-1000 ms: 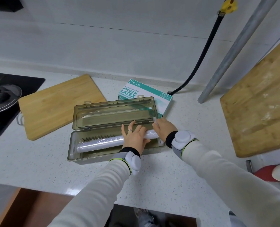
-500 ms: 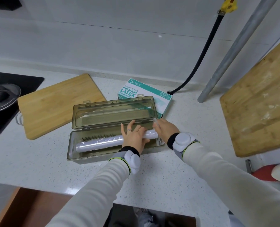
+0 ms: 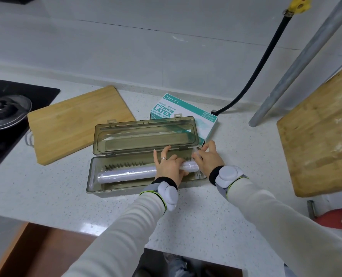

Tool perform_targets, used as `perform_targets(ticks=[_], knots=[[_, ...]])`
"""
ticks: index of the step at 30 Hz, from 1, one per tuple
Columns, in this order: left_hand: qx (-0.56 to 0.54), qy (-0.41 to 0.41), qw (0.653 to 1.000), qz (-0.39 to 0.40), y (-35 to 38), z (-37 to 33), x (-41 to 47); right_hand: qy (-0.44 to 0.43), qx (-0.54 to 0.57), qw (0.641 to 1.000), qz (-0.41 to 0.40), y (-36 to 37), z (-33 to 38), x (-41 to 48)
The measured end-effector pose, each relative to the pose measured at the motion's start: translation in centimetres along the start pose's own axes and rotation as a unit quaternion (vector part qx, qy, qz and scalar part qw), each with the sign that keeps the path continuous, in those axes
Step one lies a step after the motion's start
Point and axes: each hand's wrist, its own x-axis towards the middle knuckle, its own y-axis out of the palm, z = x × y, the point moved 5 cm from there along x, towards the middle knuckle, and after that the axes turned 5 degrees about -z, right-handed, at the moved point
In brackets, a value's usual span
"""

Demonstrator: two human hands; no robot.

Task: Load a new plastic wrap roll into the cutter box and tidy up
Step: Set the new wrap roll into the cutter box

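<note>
While a glossy, wrinkled cylinder of clear plastic wrap roll (image 3: 126,173) lies lengthwise in the tray of a smoky olive, translucent plastic cutter box (image 3: 98,189), a person's left hand (image 3: 169,166) presses down on the roll's right half with straight fingers. The right hand (image 3: 208,158) curls its fingers round the roll's end at three o'clock. The box's hinged rectangular lid (image 3: 144,136) is thrown back toward twelve o'clock, and a row of dark comb-like teeth runs along the tray's back wall. The box sits on a pale, speckled stone bench (image 3: 206,216). A smooth-grained rectangular bamboo cutting board (image 3: 76,124) lies at ten o'clock of the box. A white-and-teal cardboard glove carton (image 3: 186,109) lies just behind the lid at one o'clock. A rougher, scuffed wooden board (image 3: 322,136) fills the frame's three o'clock edge.
</note>
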Motion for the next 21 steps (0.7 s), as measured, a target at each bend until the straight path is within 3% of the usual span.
perform_targets(ticks=[9,15,21], knots=[[0.007,-0.001,1.0,0.003,0.0,0.0,0.0,-0.013,0.003,1.0,0.0,0.4,-0.2,0.3],[0.018,-0.004,1.0,0.006,0.2,0.0,0.1,0.064,0.031,0.997,0.005,0.4,-0.3,0.8],[0.029,0.0,1.0,0.0,0.7,0.1,0.3,0.061,0.006,0.998,0.014,0.8,0.1,1.2]])
